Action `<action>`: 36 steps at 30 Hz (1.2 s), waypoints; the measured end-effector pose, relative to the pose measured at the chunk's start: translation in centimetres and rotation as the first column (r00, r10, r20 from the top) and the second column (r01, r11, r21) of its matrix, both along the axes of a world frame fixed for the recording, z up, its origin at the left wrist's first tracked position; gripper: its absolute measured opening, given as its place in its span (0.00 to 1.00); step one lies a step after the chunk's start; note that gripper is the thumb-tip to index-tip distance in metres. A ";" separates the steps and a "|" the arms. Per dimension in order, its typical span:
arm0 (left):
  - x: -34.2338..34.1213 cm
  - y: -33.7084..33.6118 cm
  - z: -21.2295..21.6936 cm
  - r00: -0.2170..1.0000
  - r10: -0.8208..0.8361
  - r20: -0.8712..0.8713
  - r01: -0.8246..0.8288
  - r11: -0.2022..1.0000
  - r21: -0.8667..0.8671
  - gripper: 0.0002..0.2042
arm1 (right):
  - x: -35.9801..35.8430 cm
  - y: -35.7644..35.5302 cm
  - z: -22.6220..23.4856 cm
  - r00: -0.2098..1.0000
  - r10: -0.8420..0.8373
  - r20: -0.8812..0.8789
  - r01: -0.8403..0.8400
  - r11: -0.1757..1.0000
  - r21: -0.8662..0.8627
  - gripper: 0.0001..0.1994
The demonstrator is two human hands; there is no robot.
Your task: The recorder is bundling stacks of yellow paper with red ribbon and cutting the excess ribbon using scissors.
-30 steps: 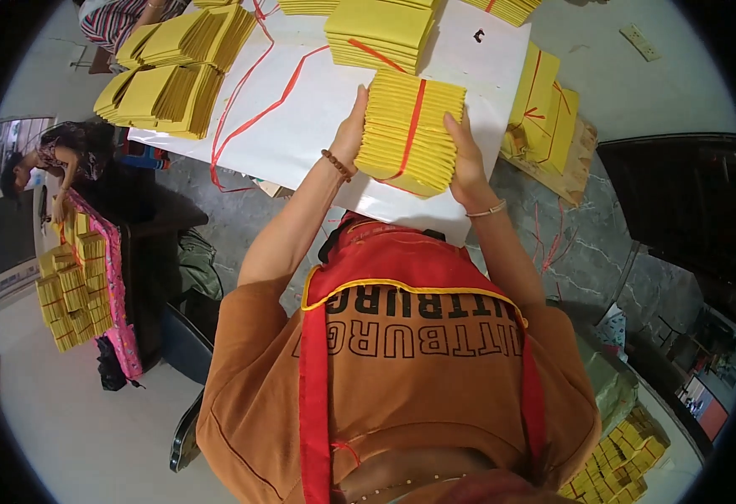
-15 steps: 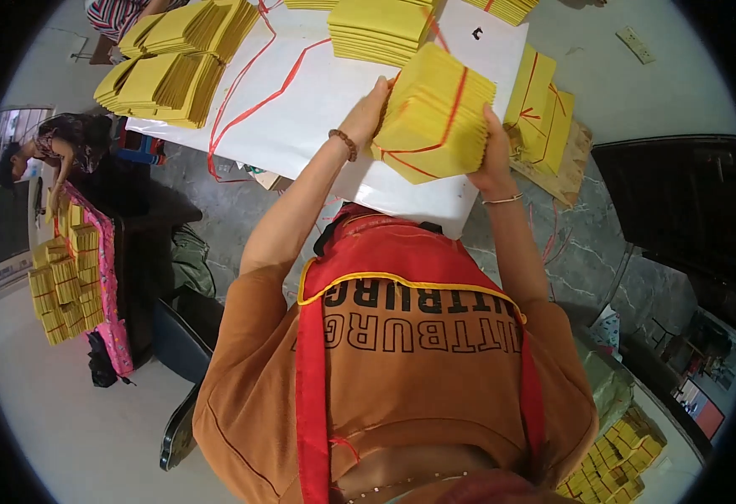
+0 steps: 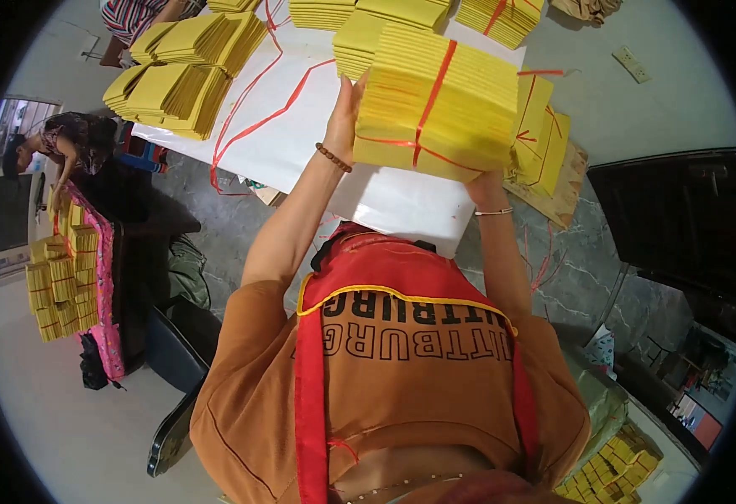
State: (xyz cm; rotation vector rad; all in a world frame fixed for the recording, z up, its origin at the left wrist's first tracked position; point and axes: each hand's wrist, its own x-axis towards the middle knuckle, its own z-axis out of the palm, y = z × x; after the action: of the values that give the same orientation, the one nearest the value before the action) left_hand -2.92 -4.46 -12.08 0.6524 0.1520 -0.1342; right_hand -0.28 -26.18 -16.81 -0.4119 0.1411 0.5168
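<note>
A thick bundle of yellow folded paper pieces (image 3: 435, 105) is held between the two hands above the near part of the white bench (image 3: 406, 202); its ridged folds run in close parallel rows, and red ribbon (image 3: 438, 88) crosses it lengthwise and along its lower side. The left hand (image 3: 344, 122) grips its left side; the right hand (image 3: 487, 190) supports its lower right corner. Most fingers of both hands are hidden by the bundle, and its underside cannot be seen. The bundle's top face is slightly blurred, and it partly covers a yellow stack (image 3: 356, 46) behind it. Loose red ribbon (image 3: 288, 102) lies across the bench, near folded yellow stacks (image 3: 179, 88) at left. Tied yellow packs (image 3: 546, 160) stand beyond the right edge; stacks at the top are cut off by the frame.
</note>
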 end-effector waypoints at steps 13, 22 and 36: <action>-0.1 0.7 -6.9 0.985 -0.060 -0.161 0.168 0.533 0.829 0.26 | 0.3 -2.1 -3.1 0.972 -0.233 0.021 0.216 0.861 -0.460 0.24; -0.4 -1.4 -1.9 0.996 -0.069 -0.052 0.086 0.812 0.578 0.28 | -1.4 -0.1 0.0 0.993 -0.016 0.115 0.061 0.914 -0.401 0.22; 1.3 1.4 7.2 0.932 -0.171 0.318 -0.301 0.121 0.946 0.29 | -0.9 4.0 -0.5 0.990 -0.092 0.110 0.115 0.966 -0.233 0.25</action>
State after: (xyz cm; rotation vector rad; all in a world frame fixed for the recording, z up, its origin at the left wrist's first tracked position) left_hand -1.64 -3.07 -4.84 2.0991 -0.1364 0.2437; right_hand -1.15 -22.19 -17.33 -0.6609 0.1298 0.3763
